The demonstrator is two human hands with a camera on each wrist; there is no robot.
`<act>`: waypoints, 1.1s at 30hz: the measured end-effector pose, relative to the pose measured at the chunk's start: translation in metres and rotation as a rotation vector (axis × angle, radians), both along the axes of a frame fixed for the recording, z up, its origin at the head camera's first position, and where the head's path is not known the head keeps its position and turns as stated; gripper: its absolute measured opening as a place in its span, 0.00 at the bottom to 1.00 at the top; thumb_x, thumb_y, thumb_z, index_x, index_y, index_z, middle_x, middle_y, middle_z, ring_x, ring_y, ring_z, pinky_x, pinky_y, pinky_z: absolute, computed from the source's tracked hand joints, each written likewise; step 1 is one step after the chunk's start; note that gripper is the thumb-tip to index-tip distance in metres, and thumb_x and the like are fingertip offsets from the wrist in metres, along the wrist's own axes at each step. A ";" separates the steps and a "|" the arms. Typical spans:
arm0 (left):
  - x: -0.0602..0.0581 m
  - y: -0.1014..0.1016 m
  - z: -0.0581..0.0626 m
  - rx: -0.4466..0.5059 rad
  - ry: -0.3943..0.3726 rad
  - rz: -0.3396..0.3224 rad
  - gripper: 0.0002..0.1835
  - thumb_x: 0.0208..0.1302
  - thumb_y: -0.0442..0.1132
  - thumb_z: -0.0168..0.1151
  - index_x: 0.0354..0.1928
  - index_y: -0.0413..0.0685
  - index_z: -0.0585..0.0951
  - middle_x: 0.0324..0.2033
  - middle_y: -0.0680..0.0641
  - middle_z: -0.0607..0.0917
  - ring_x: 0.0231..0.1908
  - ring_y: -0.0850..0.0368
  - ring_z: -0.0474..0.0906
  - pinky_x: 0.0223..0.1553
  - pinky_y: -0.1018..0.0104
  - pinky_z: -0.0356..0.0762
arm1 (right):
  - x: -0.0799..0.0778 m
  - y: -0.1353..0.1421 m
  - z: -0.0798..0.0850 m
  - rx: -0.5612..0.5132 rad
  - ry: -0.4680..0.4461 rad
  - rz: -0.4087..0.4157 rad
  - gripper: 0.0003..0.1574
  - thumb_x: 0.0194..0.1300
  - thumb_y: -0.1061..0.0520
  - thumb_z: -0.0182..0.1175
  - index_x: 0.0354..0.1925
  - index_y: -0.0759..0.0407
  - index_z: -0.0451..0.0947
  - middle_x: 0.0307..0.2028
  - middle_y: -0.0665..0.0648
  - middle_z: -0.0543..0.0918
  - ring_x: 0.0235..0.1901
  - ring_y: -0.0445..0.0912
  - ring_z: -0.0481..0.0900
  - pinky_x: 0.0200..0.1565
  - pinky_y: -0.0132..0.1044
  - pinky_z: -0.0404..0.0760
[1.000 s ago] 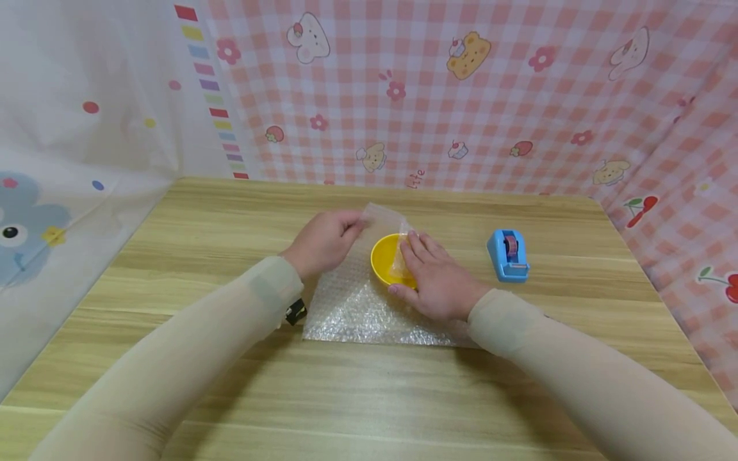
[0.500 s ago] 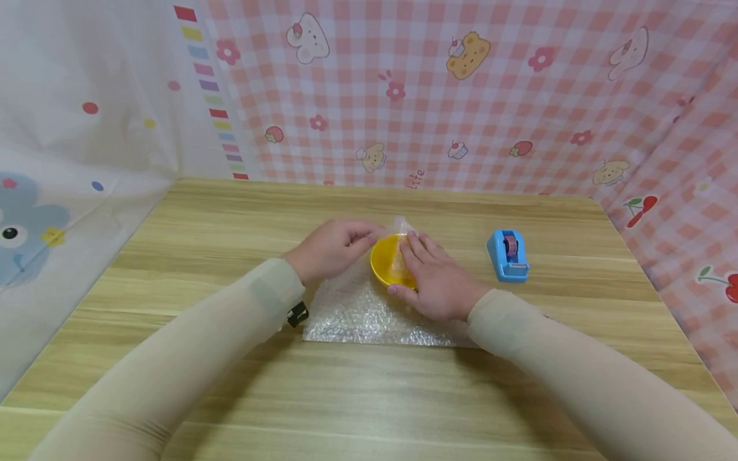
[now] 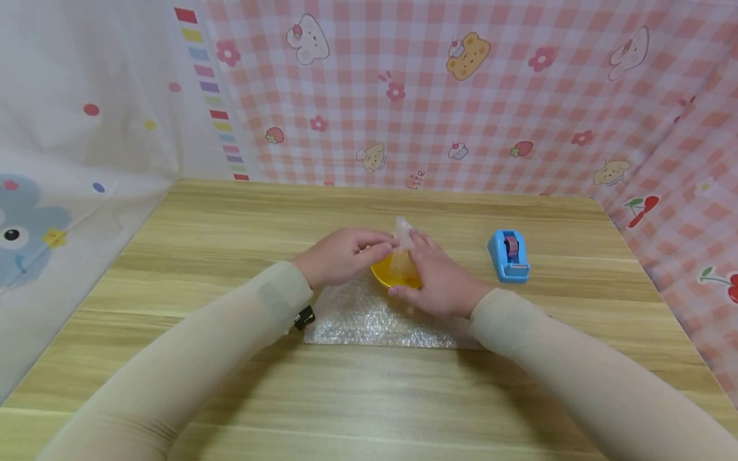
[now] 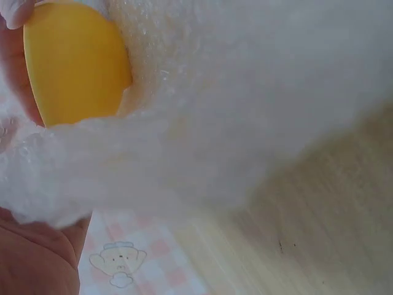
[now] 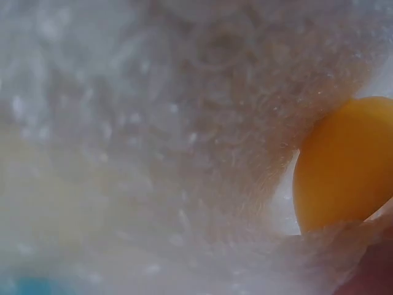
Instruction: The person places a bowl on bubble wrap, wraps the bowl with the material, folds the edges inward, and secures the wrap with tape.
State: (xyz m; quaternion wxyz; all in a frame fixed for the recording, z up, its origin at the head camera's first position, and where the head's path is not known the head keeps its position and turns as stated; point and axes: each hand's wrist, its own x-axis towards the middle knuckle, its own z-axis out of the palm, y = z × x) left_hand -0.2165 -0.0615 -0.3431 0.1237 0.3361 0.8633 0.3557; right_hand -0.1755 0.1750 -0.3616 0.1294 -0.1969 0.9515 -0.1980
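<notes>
A yellow bowl stands on a sheet of bubble wrap in the head view, its right part covered by a folded flap of the wrap. My left hand holds the far-left part of the sheet over the bowl's far rim, thumb and fingers close together. On the bowl's right side, my right hand presses the flap with fairly straight fingers, its thumb near the front rim. The bowl's yellow side shows past the blurred wrap in the left wrist view, and the bowl appears at the right wrist view's edge.
A blue tape dispenser with a roll of tape stands right of the hands on the wooden table. A small black object shows beside the left sleeve. Patterned cloth hangs behind the table.
My left hand has moved right and slightly nearer, bringing the far-left part of the bubble wrap in over the bowl. My right hand has stayed on the flap, with little movement.
</notes>
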 end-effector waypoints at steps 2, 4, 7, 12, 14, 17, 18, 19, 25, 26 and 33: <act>0.000 0.001 -0.001 -0.002 0.001 -0.003 0.24 0.85 0.56 0.45 0.69 0.58 0.80 0.70 0.53 0.80 0.72 0.52 0.75 0.75 0.51 0.69 | 0.000 0.001 0.000 -0.052 -0.013 -0.018 0.70 0.70 0.29 0.63 0.86 0.52 0.32 0.86 0.57 0.34 0.85 0.60 0.42 0.79 0.62 0.53; 0.000 0.002 -0.002 -0.014 0.010 -0.004 0.24 0.86 0.55 0.42 0.70 0.58 0.80 0.71 0.53 0.79 0.73 0.52 0.73 0.77 0.52 0.67 | -0.001 0.002 0.001 -0.108 -0.029 -0.040 0.75 0.68 0.31 0.67 0.86 0.51 0.27 0.86 0.59 0.36 0.83 0.62 0.49 0.78 0.63 0.58; -0.002 0.005 -0.005 -0.047 0.045 -0.014 0.24 0.86 0.53 0.43 0.71 0.56 0.79 0.73 0.51 0.77 0.75 0.51 0.70 0.79 0.52 0.63 | 0.000 0.002 0.003 -0.176 -0.054 -0.067 0.79 0.66 0.35 0.71 0.85 0.49 0.22 0.86 0.61 0.39 0.81 0.62 0.57 0.77 0.62 0.61; -0.003 0.011 -0.008 -0.139 0.096 -0.048 0.24 0.85 0.50 0.45 0.73 0.51 0.77 0.78 0.47 0.70 0.80 0.47 0.63 0.81 0.50 0.56 | 0.000 0.003 0.005 -0.213 -0.078 -0.092 0.83 0.63 0.37 0.75 0.85 0.46 0.20 0.86 0.61 0.43 0.79 0.61 0.62 0.77 0.59 0.62; -0.004 0.013 -0.009 -0.176 0.097 -0.056 0.25 0.85 0.51 0.45 0.75 0.51 0.74 0.80 0.47 0.65 0.81 0.47 0.59 0.82 0.50 0.53 | 0.000 0.003 0.005 -0.207 -0.079 -0.093 0.83 0.63 0.37 0.75 0.85 0.47 0.20 0.86 0.61 0.43 0.79 0.60 0.62 0.77 0.58 0.63; -0.004 0.016 -0.010 -0.217 0.084 -0.062 0.28 0.85 0.53 0.44 0.79 0.52 0.68 0.83 0.46 0.58 0.82 0.46 0.54 0.82 0.49 0.50 | 0.000 0.003 0.006 -0.193 -0.079 -0.096 0.83 0.62 0.37 0.75 0.85 0.47 0.20 0.86 0.60 0.43 0.79 0.61 0.62 0.76 0.58 0.65; -0.004 0.017 -0.011 -0.231 0.079 -0.063 0.30 0.85 0.54 0.44 0.81 0.52 0.65 0.84 0.45 0.55 0.83 0.46 0.53 0.83 0.48 0.50 | 0.000 0.003 0.006 -0.189 -0.078 -0.096 0.83 0.62 0.37 0.75 0.85 0.47 0.20 0.86 0.60 0.43 0.79 0.61 0.62 0.76 0.58 0.65; -0.004 0.018 -0.012 -0.242 0.072 -0.063 0.31 0.85 0.55 0.44 0.82 0.53 0.63 0.84 0.45 0.53 0.83 0.45 0.51 0.83 0.48 0.49 | 0.000 0.003 0.006 -0.187 -0.077 -0.095 0.83 0.62 0.38 0.75 0.85 0.47 0.20 0.86 0.60 0.43 0.79 0.61 0.62 0.75 0.58 0.66; -0.006 0.023 -0.014 -0.310 0.072 -0.068 0.35 0.84 0.57 0.44 0.84 0.52 0.57 0.85 0.43 0.44 0.85 0.43 0.40 0.83 0.48 0.42 | 0.000 0.003 0.005 -0.180 -0.057 -0.078 0.83 0.62 0.38 0.75 0.85 0.50 0.21 0.85 0.62 0.45 0.78 0.61 0.64 0.73 0.58 0.69; -0.006 0.024 -0.014 -0.320 0.081 -0.070 0.35 0.84 0.57 0.44 0.84 0.51 0.56 0.85 0.43 0.44 0.85 0.42 0.39 0.83 0.48 0.42 | 0.000 0.003 0.005 -0.178 -0.050 -0.073 0.83 0.62 0.38 0.75 0.85 0.50 0.21 0.85 0.62 0.46 0.78 0.62 0.64 0.73 0.58 0.69; -0.009 0.028 -0.010 -0.375 0.118 -0.084 0.43 0.80 0.65 0.47 0.86 0.52 0.50 0.85 0.43 0.37 0.84 0.37 0.34 0.83 0.44 0.39 | -0.001 0.005 0.003 -0.174 -0.021 -0.047 0.84 0.62 0.39 0.76 0.85 0.53 0.22 0.85 0.63 0.43 0.80 0.62 0.58 0.77 0.58 0.63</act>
